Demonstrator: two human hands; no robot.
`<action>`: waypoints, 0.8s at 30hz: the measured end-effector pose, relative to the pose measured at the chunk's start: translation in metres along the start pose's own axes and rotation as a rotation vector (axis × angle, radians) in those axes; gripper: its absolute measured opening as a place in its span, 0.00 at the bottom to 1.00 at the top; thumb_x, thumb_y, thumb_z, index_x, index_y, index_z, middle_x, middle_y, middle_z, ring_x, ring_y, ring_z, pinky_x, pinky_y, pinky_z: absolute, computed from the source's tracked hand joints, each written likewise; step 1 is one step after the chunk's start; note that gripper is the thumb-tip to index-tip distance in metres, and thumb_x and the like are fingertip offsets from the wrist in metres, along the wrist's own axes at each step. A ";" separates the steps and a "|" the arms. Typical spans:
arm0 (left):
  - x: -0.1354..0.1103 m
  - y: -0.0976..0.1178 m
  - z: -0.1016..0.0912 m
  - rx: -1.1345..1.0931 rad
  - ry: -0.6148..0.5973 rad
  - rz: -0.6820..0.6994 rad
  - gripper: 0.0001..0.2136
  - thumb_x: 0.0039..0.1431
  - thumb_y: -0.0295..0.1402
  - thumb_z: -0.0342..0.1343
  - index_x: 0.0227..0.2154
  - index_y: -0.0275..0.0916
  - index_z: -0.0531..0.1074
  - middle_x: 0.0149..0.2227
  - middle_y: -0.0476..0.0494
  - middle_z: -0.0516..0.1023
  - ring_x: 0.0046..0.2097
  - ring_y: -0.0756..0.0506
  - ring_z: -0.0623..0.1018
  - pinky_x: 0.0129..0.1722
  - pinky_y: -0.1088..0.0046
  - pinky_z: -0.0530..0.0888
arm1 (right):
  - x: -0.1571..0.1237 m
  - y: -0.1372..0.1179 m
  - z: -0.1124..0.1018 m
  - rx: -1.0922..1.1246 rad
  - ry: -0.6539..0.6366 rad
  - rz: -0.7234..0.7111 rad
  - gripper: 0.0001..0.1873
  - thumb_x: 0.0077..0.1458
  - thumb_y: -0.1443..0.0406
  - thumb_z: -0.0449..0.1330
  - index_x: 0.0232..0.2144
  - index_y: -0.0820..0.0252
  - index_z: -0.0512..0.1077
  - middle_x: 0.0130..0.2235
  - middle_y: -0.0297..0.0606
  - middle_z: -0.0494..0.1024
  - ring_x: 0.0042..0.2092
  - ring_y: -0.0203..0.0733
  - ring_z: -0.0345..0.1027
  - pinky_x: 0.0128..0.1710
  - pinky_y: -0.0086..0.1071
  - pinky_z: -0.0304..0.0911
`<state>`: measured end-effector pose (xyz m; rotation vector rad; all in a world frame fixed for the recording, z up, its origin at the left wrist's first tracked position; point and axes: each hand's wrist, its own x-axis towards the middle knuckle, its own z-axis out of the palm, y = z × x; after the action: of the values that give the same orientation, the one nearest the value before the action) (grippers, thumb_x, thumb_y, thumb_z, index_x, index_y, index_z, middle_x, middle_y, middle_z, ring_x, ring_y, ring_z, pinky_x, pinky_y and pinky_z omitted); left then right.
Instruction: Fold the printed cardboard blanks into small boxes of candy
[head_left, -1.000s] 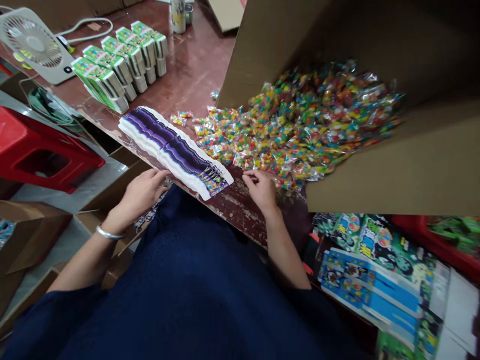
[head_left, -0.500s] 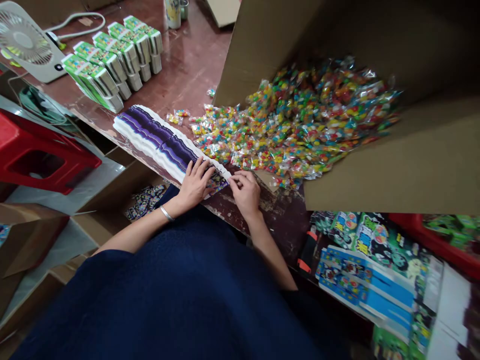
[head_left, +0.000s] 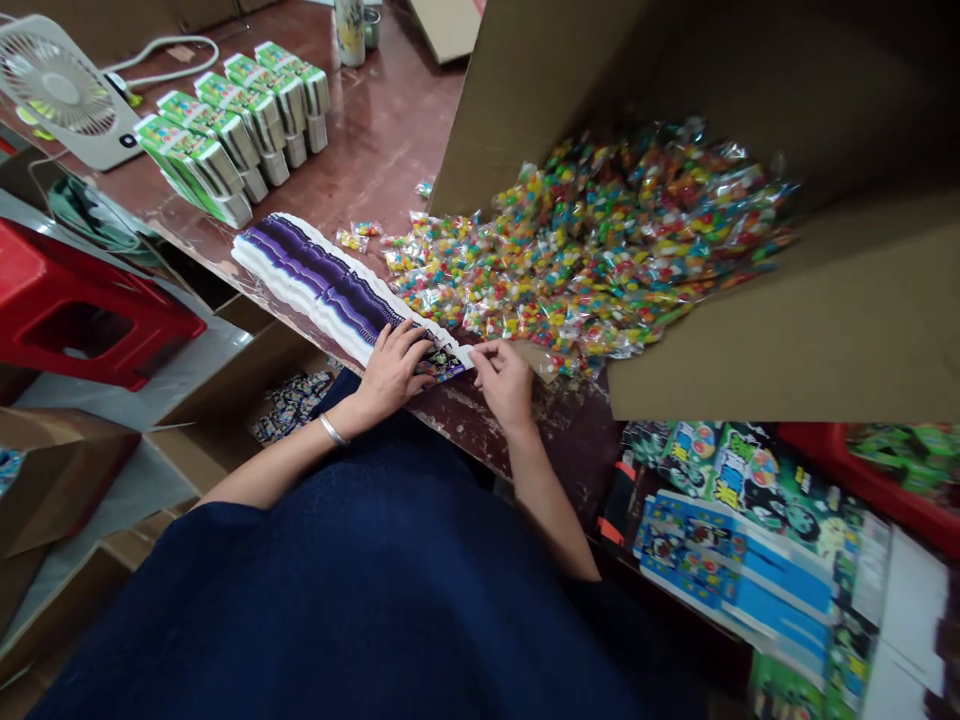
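Note:
A long fanned row of flat printed cartons [head_left: 322, 282], purple and black with white edges, lies slantwise along the table's front edge. My left hand [head_left: 391, 375], a silver bangle on its wrist, rests with fingers spread over the near end of this row. At that end the top carton [head_left: 448, 366] shows its colourful printed face. My right hand [head_left: 508, 382] pinches the white corner of this carton between thumb and fingertips. Just beyond both hands, small clear bags of multicoloured candy [head_left: 525, 270] spill from a cardboard box [head_left: 787, 340] lying on its side.
Banded stacks of green cartons [head_left: 232, 125] stand at the back left beside a white fan [head_left: 64, 95]. A bottle [head_left: 349, 32] is farther back. Below left are a red stool [head_left: 82, 310] and an open box of small packets [head_left: 292, 405]. Blue flat cartons [head_left: 712, 560] lie lower right.
My right hand has moved slightly right, drawing the carton's corner outward, and more of its printed face shows. My left hand stays on the row. The view has shifted a little.

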<state>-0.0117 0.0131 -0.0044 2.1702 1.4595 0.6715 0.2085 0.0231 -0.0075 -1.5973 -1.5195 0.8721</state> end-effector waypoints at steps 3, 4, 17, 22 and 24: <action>0.006 0.009 -0.025 -0.381 -0.061 -0.064 0.09 0.66 0.36 0.63 0.44 0.36 0.78 0.47 0.36 0.84 0.52 0.39 0.82 0.57 0.55 0.76 | -0.002 -0.020 -0.017 0.277 -0.082 0.026 0.13 0.61 0.53 0.65 0.34 0.55 0.72 0.22 0.27 0.75 0.22 0.36 0.70 0.25 0.29 0.68; 0.008 0.012 -0.033 -0.540 -0.136 -0.099 0.09 0.67 0.38 0.62 0.40 0.37 0.78 0.41 0.40 0.84 0.44 0.42 0.82 0.50 0.61 0.78 | -0.003 -0.027 -0.021 0.317 -0.090 0.009 0.13 0.60 0.53 0.66 0.34 0.55 0.72 0.22 0.28 0.76 0.23 0.36 0.71 0.26 0.29 0.69; 0.008 0.020 -0.027 -1.491 -0.433 -0.404 0.27 0.49 0.47 0.76 0.47 0.35 0.81 0.41 0.38 0.84 0.35 0.48 0.80 0.35 0.72 0.76 | -0.031 -0.049 -0.017 -0.028 -0.092 -0.305 0.22 0.65 0.51 0.63 0.58 0.49 0.76 0.33 0.32 0.74 0.31 0.38 0.70 0.37 0.36 0.72; 0.007 0.017 -0.024 -1.373 -0.494 -0.326 0.24 0.47 0.43 0.77 0.44 0.36 0.83 0.36 0.44 0.83 0.34 0.50 0.77 0.34 0.76 0.72 | -0.023 -0.042 -0.023 0.202 -0.350 -0.142 0.17 0.58 0.50 0.70 0.39 0.53 0.72 0.23 0.23 0.69 0.24 0.33 0.61 0.26 0.29 0.59; 0.008 0.018 -0.025 -1.308 -0.468 -0.289 0.19 0.50 0.41 0.76 0.40 0.35 0.83 0.35 0.45 0.82 0.35 0.49 0.77 0.37 0.74 0.73 | -0.019 -0.041 -0.025 0.251 -0.366 -0.110 0.20 0.56 0.49 0.71 0.32 0.54 0.68 0.23 0.24 0.69 0.23 0.32 0.61 0.25 0.28 0.57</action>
<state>-0.0116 0.0161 0.0267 0.9623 0.6721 0.6544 0.2095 0.0029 0.0399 -1.2075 -1.6492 1.2890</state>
